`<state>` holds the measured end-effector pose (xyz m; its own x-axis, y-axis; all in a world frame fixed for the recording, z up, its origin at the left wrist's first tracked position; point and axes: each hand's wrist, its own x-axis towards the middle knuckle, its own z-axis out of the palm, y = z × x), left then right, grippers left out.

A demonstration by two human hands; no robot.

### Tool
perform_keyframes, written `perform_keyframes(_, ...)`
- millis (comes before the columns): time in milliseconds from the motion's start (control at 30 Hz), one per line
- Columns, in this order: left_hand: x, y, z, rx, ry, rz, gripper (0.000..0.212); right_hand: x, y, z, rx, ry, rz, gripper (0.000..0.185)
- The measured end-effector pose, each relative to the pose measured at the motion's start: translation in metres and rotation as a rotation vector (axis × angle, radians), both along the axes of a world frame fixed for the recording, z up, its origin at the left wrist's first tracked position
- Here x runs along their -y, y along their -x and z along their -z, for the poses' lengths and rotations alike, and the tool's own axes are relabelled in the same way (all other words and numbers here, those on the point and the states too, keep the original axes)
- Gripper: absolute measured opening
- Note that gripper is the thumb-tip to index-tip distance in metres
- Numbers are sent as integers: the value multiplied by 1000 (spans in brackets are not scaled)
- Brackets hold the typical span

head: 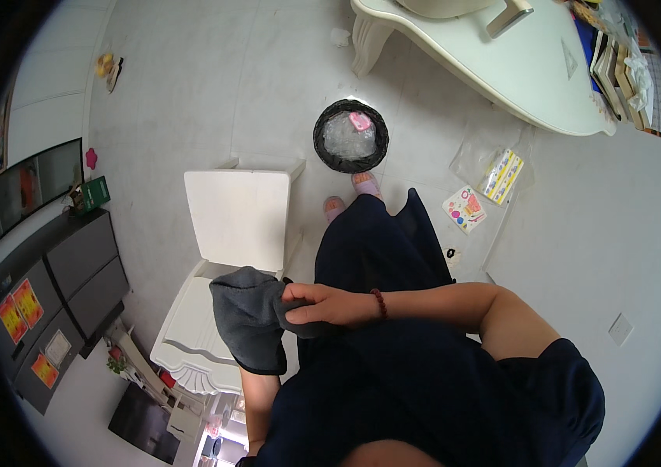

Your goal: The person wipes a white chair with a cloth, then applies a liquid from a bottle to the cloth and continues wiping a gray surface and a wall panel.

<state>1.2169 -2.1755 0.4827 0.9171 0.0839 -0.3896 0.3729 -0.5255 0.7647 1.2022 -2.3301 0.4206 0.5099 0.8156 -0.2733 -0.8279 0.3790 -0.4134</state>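
Observation:
A dark grey cloth [248, 315] with a black edge covers my left hand; only the bare forearm shows below it. Whether that hand grips the cloth cannot be seen. My right hand [330, 303], with a dark red bead bracelet at the wrist, comes across from the right and pinches a bunched part of the cloth between thumb and fingers. The cloth hangs over the near end of a white chair [237, 216] and a white furniture piece with carved trim [199, 315].
By my feet stands a round bin [320, 137] with a black liner, holding clear plastic and a pink item. A white curved-leg table [517, 64] is at upper right. A plastic-wrapped pack [502, 175] and a printed card [464, 209] lie on the floor. Dark grey cabinets [82, 245] stand left.

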Motion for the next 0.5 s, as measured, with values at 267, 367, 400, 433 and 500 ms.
perform_keyframes(267, 8, -7, 4, 0, 31, -3, 15, 8, -9, 9, 3, -25, -50, 27)
perform_keyframes(367, 6, -4, 11, -24, 61, -62, 16, 10, -14, 10, -19, -31, -71, 28)
perform_keyframes(400, 7, -4, 11, -36, 112, -122, 15, 10, -14, 9, -8, -22, -64, 28)
perform_keyframes(433, 10, -6, 9, -36, 112, -126, 15, 11, -15, 9, 3, -12, -56, 28)
perform_keyframes(500, 21, -11, 3, -9, 134, -160, 15, 13, -16, 8, -8, -12, -66, 28)
